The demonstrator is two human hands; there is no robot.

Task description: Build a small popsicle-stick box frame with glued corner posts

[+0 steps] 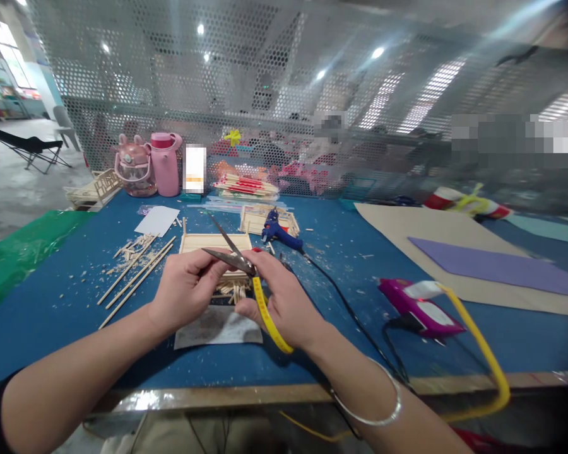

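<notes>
My right hand (288, 299) is wrapped round a pair of scissors (266, 318) with yellow handles, their dark blades spread and pointing left. Close to the lower blade, my left hand (184, 290) has thumb and fingers pinched together; whatever is between them is too small or hidden to make out. Behind and below my hands lies a small frame of pale wooden sticks (216, 242), partly covered by them. Short cut stick pieces (238, 293) show between the hands. Nearer the table edge is a grey sheet (218, 331).
Long wooden sticks (135, 284) and scraps lie left. A blue glue gun (281, 232) with a black cord rests beyond my right hand. Further right are a purple power strip (421, 309) and purple foam sheet (497, 265). Pink bottles (165, 165) stand by the mesh screen (265, 82).
</notes>
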